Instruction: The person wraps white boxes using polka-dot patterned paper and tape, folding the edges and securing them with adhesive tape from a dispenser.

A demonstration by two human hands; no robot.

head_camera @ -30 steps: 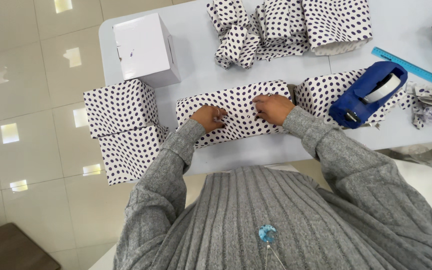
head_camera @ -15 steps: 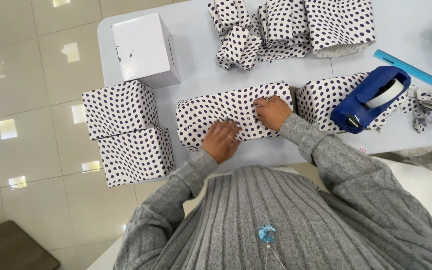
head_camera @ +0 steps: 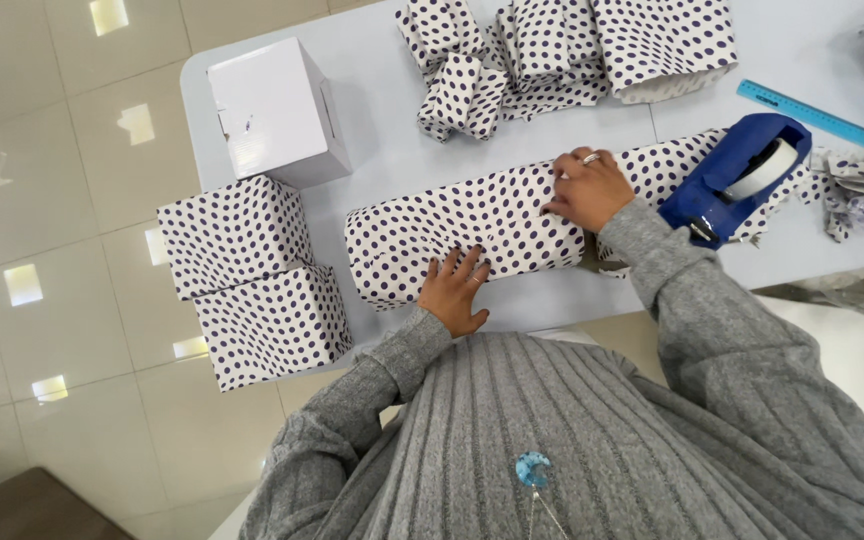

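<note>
At table's near edge, left hand (head_camera: 455, 292) has slid down wrapped box (head_camera: 467, 230), fingers spread flat; right hand (head_camera: 589, 187) presses far end, fingers flat, beside tape dispenser (head_camera: 732, 180).

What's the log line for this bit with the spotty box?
left hand: flat on dotted long box near edge | right hand: pressing its right end | blue tape dispenser: beside, untouched

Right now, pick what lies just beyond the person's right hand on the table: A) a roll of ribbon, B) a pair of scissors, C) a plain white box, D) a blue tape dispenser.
D: the blue tape dispenser sits on the table just past the right hand, which rests on the long dotted wrapped box.
</note>
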